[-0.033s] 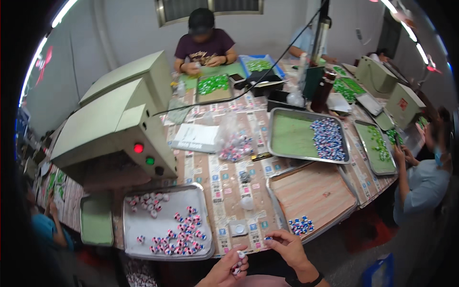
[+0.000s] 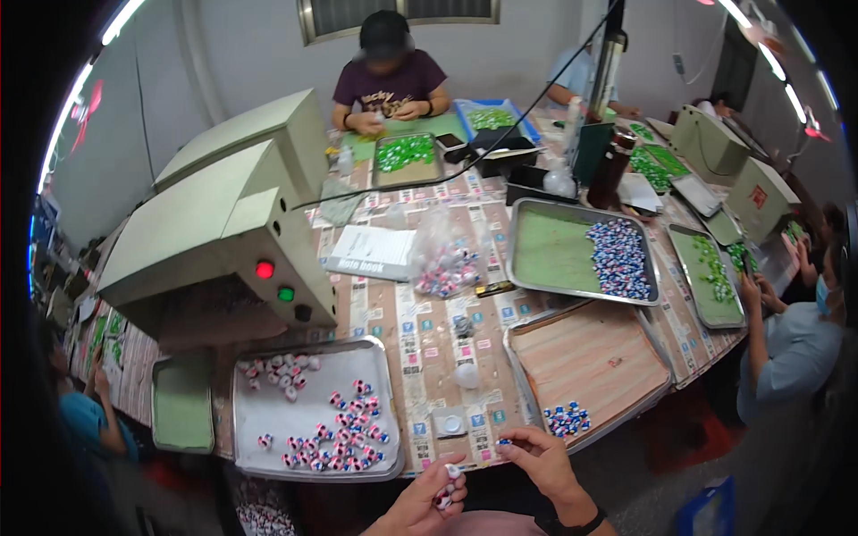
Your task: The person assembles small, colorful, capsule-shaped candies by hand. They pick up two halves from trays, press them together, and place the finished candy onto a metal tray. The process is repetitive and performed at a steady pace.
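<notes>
My left hand [image 2: 427, 502] is closed around several small white pieces [image 2: 450, 489] with pink and dark marks. Between the thumb and forefinger of my right hand [image 2: 543, 460] is a small blue piece [image 2: 504, 442]. Both hands are at the table's front edge, a little apart. Left of them, a metal tray [image 2: 390, 406] lined with white holds two groups of pieces: white and pink ones at the back, pink and blue ones nearer. Beside my right hand, small blue-and-white pieces [image 2: 567, 419] are heaped on a brownish board [image 2: 594, 357].
A beige machine [image 2: 201, 237] with red and green lights stands at left. A green-lined tray [image 2: 547, 255] of blue pieces, a clear bag [image 2: 445, 259] of pieces and a notebook [image 2: 371, 252] lie beyond. A small white dish [image 2: 451, 424] is close ahead. Other people work around the table.
The whole view has shifted slightly, with the table scene a little further right. My hands keep the same hold on the pieces.
</notes>
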A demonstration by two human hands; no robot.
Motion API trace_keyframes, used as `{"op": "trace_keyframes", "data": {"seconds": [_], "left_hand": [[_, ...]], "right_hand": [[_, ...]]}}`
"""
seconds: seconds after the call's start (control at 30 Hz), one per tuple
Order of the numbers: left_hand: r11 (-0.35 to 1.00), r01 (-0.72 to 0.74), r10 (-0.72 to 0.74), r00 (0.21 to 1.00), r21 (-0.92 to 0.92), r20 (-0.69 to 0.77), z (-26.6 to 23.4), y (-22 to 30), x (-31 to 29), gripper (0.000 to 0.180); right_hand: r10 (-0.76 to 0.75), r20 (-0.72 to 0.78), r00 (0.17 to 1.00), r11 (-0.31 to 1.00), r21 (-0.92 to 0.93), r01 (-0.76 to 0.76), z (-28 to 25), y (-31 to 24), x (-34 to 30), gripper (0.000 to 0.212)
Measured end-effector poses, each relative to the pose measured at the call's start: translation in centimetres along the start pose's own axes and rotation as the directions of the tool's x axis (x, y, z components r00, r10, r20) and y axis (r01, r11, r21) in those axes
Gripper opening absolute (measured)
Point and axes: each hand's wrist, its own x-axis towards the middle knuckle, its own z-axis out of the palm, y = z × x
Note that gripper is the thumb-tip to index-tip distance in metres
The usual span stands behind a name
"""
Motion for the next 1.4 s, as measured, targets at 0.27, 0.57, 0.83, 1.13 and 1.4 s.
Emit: {"op": "trace_keyframes", "data": {"seconds": [0.27, 0.57, 0.83, 1.13, 1.4], "left_hand": [[0.996, 0.02, -0.014, 0.997, -0.089, 0.07, -1.1, 0.8, -0.1, 0.039], [0.997, -0.076, 0.077, 0.997, -0.017, 0.028, -1.6, 0.9, -0.5, 0.035], [0.993, -0.117, 0.116, 0.992, 0.015, 0.043, -2.7, 0.8, -0.5, 0.03], [0.986, -0.168, 0.168, 0.986, 0.018, -0.014, -2.5, 0.7, -0.6, 0.031], [0.981, -0.187, 0.189, 0.981, 0.054, -0.039, -2.4, 0.7, -0.3, 0.032]], "right_hand": [[-0.051, 0.121, 0.991, 0.949, -0.304, 0.086, 1.2, -0.1, 1.6, 0.02], [-0.289, 0.239, 0.927, 0.683, -0.627, 0.375, 3.8, -0.4, 4.1, 0.017], [-0.44, 0.406, 0.801, 0.365, -0.735, 0.572, 5.2, 0.3, 5.5, 0.014], [-0.388, 0.362, 0.848, 0.446, -0.731, 0.516, 5.0, 0.5, 5.6, 0.016], [-0.141, 0.247, 0.959, 0.889, -0.396, 0.232, 4.2, -0.9, 1.5, 0.02]]}}
